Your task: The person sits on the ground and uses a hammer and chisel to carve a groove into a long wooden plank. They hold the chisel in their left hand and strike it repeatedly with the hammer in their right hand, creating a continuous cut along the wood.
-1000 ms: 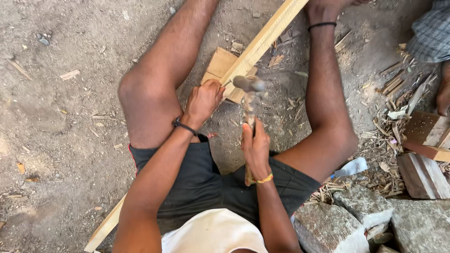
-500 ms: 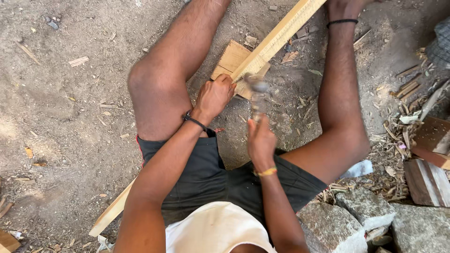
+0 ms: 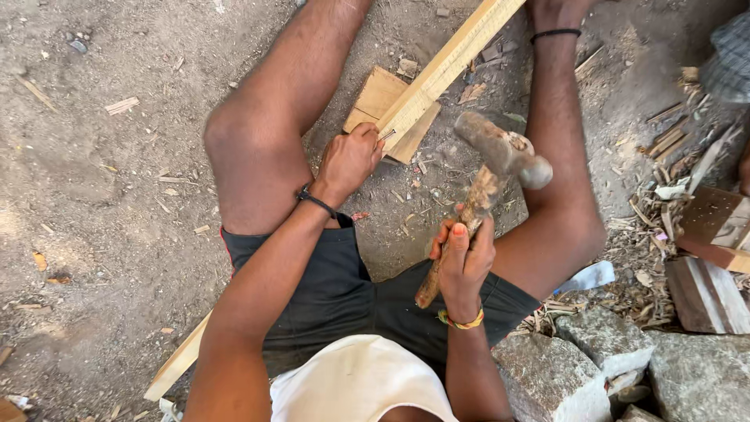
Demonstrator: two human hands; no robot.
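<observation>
I sit on bare dirt with my legs spread. My right hand (image 3: 462, 262) grips the wooden handle of a hammer (image 3: 494, 160), whose metal head is raised above the ground between my legs. My left hand (image 3: 349, 160) pinches a nail (image 3: 386, 136) against the near end of a long pale wooden strip (image 3: 449, 66). The strip lies over a small square wooden block (image 3: 380, 98) and runs away to the upper right. A black band circles my left wrist, a coloured one my right.
Grey stone blocks (image 3: 551, 375) lie at the lower right. Wood offcuts and shavings (image 3: 707, 227) pile up at the right edge. Another pale strip (image 3: 178, 366) sticks out under my left thigh. Another person's checked sleeve (image 3: 730, 55) shows at the top right.
The hammer head has swung up and to the right, away from the strip. My left hand stays at the strip's end with the nail.
</observation>
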